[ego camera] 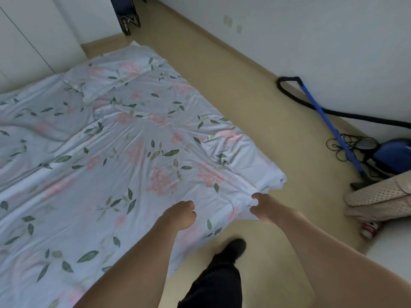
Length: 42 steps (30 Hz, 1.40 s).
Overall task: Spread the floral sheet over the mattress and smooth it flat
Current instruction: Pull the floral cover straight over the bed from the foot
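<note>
The floral sheet, pale blue with pink blossoms and green leaves, lies spread over the low mattress, which it hides entirely. It is creased, with a long fold at the left and wrinkles near its right corner. A matching pillow lies at the far end. My right hand pinches the sheet's near right edge between thumb and fingers. My left hand hovers over the sheet just left of it, its fingers curled into a loose fist with nothing visibly in them.
Beige floor runs along the mattress's right side. A blue vacuum cleaner with its black hose, blue tube and cable stands by the right wall. A perforated beige cushion lies beside it. My dark-trousered leg and shoe stand at the sheet's edge.
</note>
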### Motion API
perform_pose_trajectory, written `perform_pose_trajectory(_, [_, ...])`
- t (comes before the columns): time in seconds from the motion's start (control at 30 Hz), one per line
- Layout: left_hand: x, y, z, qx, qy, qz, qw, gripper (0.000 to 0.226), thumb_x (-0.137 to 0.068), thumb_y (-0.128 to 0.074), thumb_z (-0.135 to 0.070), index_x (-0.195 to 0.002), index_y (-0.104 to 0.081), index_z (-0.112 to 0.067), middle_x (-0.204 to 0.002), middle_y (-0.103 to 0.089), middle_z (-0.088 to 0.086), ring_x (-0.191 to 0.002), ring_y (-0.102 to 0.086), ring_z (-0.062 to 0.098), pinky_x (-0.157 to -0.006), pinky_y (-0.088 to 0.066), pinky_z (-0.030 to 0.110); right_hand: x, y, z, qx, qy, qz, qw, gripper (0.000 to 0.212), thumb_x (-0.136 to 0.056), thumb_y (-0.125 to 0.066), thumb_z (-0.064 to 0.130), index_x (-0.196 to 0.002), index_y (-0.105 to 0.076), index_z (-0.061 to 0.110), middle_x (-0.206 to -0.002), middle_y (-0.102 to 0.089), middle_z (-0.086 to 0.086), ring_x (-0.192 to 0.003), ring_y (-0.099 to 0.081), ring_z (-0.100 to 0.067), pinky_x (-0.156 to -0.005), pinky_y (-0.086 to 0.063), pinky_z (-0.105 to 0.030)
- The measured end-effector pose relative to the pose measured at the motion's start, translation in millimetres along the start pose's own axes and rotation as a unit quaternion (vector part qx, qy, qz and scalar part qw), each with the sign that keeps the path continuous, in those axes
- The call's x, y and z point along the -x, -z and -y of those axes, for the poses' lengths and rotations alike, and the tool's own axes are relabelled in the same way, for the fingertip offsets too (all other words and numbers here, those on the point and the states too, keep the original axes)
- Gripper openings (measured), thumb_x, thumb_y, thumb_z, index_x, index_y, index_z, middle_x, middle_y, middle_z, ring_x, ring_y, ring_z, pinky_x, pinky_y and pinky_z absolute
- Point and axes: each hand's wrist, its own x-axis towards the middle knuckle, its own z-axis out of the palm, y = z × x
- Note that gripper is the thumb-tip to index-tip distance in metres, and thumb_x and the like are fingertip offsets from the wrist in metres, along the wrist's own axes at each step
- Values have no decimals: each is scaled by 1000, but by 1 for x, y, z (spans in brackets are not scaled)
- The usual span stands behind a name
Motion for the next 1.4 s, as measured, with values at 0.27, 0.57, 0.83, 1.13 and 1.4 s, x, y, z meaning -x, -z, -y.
perform_pose_trajectory(0.27, [-149, 11, -78, 100, 31, 19, 994, 48, -99, -32, -25, -146, -33, -19, -146, -39, 6, -126, -45, 26, -100, -41, 36, -140, 85, -19, 55, 7, 39, 998, 56, -90, -38, 13, -146, -32, 19, -136, -49, -7, -106, -59, -26, -92, -49, -36])
perform_pose_trajectory(0.57, [-317, -15, -194, 200, 74, 52, 976, 39, -98, -37, -25, -137, -42, -19, -135, -47, 5, -121, -48, 25, -97, -41, 38, -319, 134, -88, 257, 11, 99, 961, 47, -92, -40, 16, -138, -35, 16, -135, -43, -5, -122, -48, -26, -96, -42, -34])
perform_pose_trajectory(0.83, [-447, -98, -270, 36, 159, 112, 980, 49, -84, -64, -35, -124, -49, -12, -118, -53, 5, -104, -58, 24, -76, -51, 33, -496, 88, -145, 340, 0, 69, 938, 72, -93, -49, 33, -148, -12, 4, -138, -41, -10, -119, -51, -28, -93, -47, -40])
perform_pose_trajectory(1.13, [-483, -115, -300, -89, 124, 99, 983, 21, -84, -61, -6, -103, -64, -16, -95, -67, -1, -92, -66, 23, -67, -44, 32, -551, 113, -192, 391, 172, 110, 897, 26, -97, -41, 18, -116, -58, 14, -115, -61, -4, -104, -63, -23, -80, -48, -30])
perform_pose_trajectory(1.4, [-467, -69, -373, -29, 152, 136, 979, 20, -81, -55, -3, -95, -64, -14, -95, -66, 4, -87, -66, 29, -73, -51, 36, -539, 219, -244, 350, 136, 180, 909, 25, -95, -40, 23, -107, -59, 13, -114, -62, -5, -106, -61, -25, -84, -46, -31])
